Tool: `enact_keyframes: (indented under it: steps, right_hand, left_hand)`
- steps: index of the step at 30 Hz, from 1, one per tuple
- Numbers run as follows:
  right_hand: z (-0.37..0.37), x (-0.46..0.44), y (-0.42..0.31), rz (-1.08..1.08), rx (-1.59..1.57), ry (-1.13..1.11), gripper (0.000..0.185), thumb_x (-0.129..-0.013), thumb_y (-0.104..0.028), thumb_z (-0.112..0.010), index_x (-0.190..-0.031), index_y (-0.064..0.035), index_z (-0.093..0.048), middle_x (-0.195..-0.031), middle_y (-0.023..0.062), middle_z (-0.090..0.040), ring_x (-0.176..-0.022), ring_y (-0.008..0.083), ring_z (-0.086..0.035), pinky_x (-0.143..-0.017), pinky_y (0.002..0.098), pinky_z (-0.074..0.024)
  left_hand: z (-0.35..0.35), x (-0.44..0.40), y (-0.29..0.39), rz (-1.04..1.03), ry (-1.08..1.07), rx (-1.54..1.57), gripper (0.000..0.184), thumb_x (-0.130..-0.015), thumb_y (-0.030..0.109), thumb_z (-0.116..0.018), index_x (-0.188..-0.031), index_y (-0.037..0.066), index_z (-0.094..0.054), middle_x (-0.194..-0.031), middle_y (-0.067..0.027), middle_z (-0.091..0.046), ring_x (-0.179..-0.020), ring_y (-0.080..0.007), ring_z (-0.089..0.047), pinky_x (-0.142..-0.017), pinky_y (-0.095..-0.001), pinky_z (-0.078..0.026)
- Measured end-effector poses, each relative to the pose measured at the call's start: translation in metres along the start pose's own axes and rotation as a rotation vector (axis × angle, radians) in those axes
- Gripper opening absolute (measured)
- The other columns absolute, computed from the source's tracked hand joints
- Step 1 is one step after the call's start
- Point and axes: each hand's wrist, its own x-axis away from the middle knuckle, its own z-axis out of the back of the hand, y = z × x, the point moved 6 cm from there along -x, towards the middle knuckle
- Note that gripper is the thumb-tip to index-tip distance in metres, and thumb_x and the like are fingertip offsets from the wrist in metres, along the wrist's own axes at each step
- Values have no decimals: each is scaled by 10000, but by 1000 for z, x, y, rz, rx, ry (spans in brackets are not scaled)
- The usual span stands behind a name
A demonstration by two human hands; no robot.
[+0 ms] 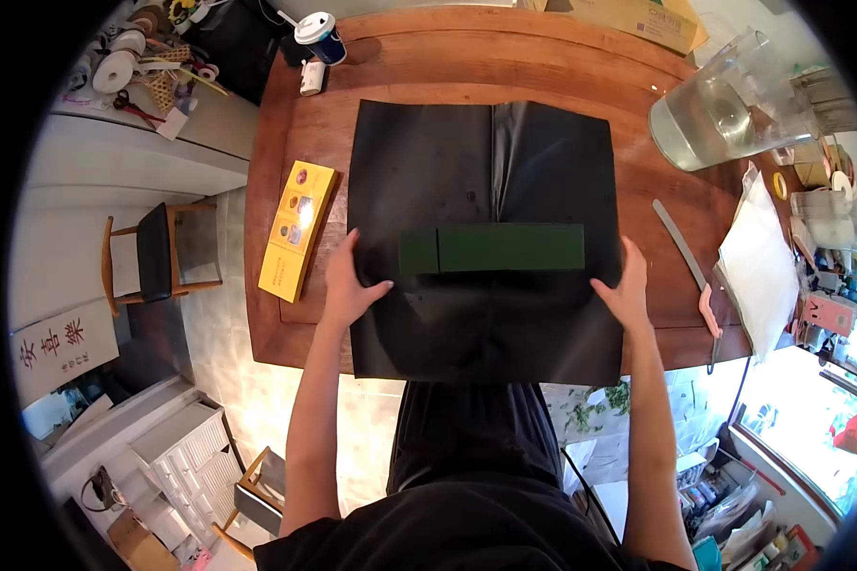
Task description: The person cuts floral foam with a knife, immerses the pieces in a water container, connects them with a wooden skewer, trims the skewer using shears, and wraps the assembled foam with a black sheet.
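A large black sheet (428,152) with a crease down its middle lies on the wooden table, its near edge reaching over the table's front edge. Across the sheet's middle rests a long dark green block (514,248), with a narrow seam near its left end. My left hand (350,285) is at the sheet's left edge, thumb on top and fingers apart. At the right edge is my right hand (627,290), its thumb also over the sheet and fingers spread. Neither hand touches the green block.
A yellow box (298,231) lies to the left. Behind it stand a small white case (311,78) and a lidded cup (321,38). To the right are a glass vase with water (719,114), a pink-handled knife (707,309) and white paper (760,266).
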Motion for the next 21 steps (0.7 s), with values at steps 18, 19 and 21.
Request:
enact_keyframes:
  steps: [18, 19, 21]
  right_hand:
    - [-76, -64, -141, 558, 159, -306, 736, -645, -247, -833, -1294, -77, -531, -1034, 66, -543, -981, 230, -526, -837, 356, -381]
    - [-76, -63, -141, 553, 154, -305, 733, -648, -248, -832, -1294, -77, -532, -1039, 67, -544, -983, 232, -526, -845, 357, -383]
    - [-76, -63, -142, 563, 154, -292, 722, -655, -252, -826, -1292, -77, -535, -1040, 68, -544, -984, 231, -527, -848, 356, -384]
  left_hand:
    - [-47, -63, 102, -333, -337, -140, 802, -578, 79, -848, -1301, 42, -502, -1250, -138, -556, -1192, -342, -494, -1051, -408, -426]
    - [-47, -62, 102, -329, -334, -135, 802, -580, 82, -849, -1301, 41, -502, -1247, -139, -558, -1191, -342, -496, -1051, -407, -426]
    - [-46, -59, 102, -325, -331, -126, 801, -582, 86, -850, -1301, 38, -501, -1242, -140, -563, -1189, -341, -500, -1050, -404, -426]
